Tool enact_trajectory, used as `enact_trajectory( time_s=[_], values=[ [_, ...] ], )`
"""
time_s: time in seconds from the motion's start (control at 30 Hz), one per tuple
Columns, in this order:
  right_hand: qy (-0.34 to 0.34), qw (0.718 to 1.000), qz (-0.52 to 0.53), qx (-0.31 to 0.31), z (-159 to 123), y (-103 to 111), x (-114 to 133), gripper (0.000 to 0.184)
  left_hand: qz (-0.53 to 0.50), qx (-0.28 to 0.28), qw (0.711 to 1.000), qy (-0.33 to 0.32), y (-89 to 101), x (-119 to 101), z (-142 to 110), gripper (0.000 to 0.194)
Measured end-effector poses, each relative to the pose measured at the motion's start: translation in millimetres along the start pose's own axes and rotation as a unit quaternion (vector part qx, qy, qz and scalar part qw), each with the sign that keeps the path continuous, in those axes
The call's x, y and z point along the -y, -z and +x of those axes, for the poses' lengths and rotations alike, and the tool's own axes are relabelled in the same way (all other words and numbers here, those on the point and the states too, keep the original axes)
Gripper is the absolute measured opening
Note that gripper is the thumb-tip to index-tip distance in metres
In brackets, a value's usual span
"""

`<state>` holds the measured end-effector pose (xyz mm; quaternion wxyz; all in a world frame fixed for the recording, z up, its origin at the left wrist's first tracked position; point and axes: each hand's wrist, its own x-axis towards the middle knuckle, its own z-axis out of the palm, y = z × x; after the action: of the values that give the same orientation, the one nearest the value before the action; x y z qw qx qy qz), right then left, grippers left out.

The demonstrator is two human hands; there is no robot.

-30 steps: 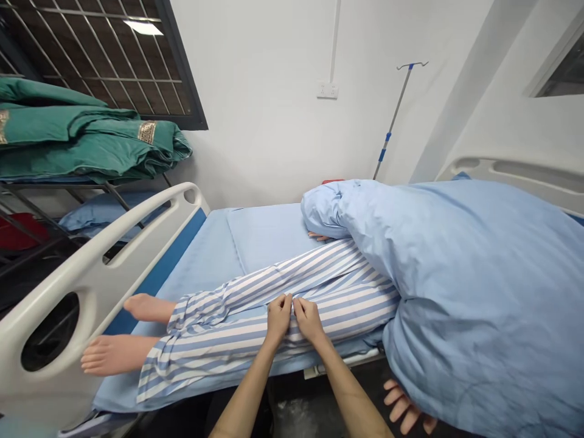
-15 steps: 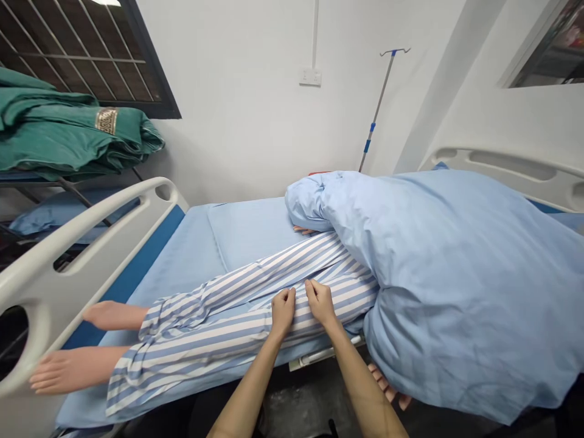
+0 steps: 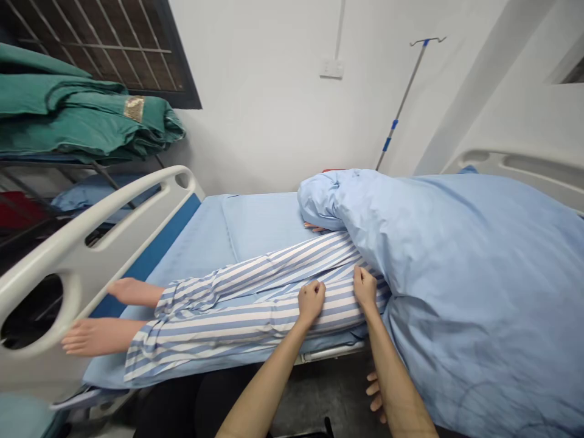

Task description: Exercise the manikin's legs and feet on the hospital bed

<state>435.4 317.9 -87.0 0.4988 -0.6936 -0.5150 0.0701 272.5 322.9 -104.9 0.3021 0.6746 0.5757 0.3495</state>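
A manikin lies on a hospital bed (image 3: 255, 228) in blue-and-white striped trousers (image 3: 237, 304), its bare feet (image 3: 91, 337) toward the white footboard (image 3: 68, 243). A light blue quilt (image 3: 456, 267) covers its upper body. My left hand (image 3: 311, 301) is curled in a loose fist and presses on the striped thigh. My right hand (image 3: 365, 287) is closed too, pinching the striped cloth right at the quilt's edge. One manikin hand (image 3: 376, 398) hangs below the quilt by my right forearm; another (image 3: 314, 227) peeks out on the far side.
Folded green bedding (image 3: 82, 121) is stacked on a metal rack at the left, over a blue pillow (image 3: 86, 198). An IV pole (image 3: 404, 100) stands against the white wall. The white headboard (image 3: 515, 167) rises at the right. A barred window (image 3: 114, 42) is top left.
Both my hands slid to the right along the striped leg, from near the knee up the thigh. They have moved apart, and my right hand now reaches the quilt's edge.
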Motion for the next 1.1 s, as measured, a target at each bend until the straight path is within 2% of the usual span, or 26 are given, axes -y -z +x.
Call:
enact_trajectory(
  time_s=[0.1, 0.23, 0.33, 0.4, 0.47, 0.67, 0.77, 0.83, 0.9, 1.0, 1.1],
  values=[
    [-0.018, 0.999, -0.047, -0.019, 2, -4, -14, 0.041, -0.019, 0.006, 1.0, 0.009, 0.5, 3, 1, 0.035],
    [-0.015, 0.997, -0.069, -0.022, -2, -7, -15, 0.041, -0.078, 0.013, 0.997, 0.014, 4.0, 6, 2, 0.035],
    [-0.003, 0.996, -0.088, -0.01, -5, -4, -14, 0.04, -0.148, 0.051, 0.988, 0.017, 21.8, 13, 2, 0.037],
    [0.001, 0.994, -0.106, -0.003, -5, -3, -15, 0.04, -0.167, 0.055, 0.984, 0.026, 46.5, 24, 3, 0.038],
    [0.002, 0.992, -0.127, 0.0, -6, -2, -15, 0.04, -0.156, 0.026, 0.987, 0.035, 81.9, 42, 5, 0.039],
    [-0.014, 0.972, -0.231, 0.039, -7, -6, -9, 0.042, -0.007, -0.097, 0.993, 0.071, 209.7, 117, 6, 0.038],
    [-0.017, 0.947, -0.31, 0.079, -7, -9, -4, 0.042, 0.032, -0.126, 0.986, 0.106, 249.9, 154, -5, 0.036],
    [-0.014, 0.929, -0.353, 0.111, -7, -11, -2, 0.041, 0.067, -0.133, 0.979, 0.136, 262.0, 174, -13, 0.032],
    [-0.015, 0.916, -0.379, 0.133, -5, -12, -1, 0.039, 0.131, -0.129, 0.968, 0.172, 265.1, 187, -19, 0.027],
    [-0.024, 0.909, -0.39, 0.142, -2, -16, 2, 0.037, 0.221, -0.1, 0.948, 0.206, 262.2, 196, -22, 0.029],
    [-0.008, 0.916, -0.367, 0.163, -6, -33, 17, 0.035, 0.244, -0.08, 0.945, 0.201, 259.8, 197, -21, 0.032]
  ],
)
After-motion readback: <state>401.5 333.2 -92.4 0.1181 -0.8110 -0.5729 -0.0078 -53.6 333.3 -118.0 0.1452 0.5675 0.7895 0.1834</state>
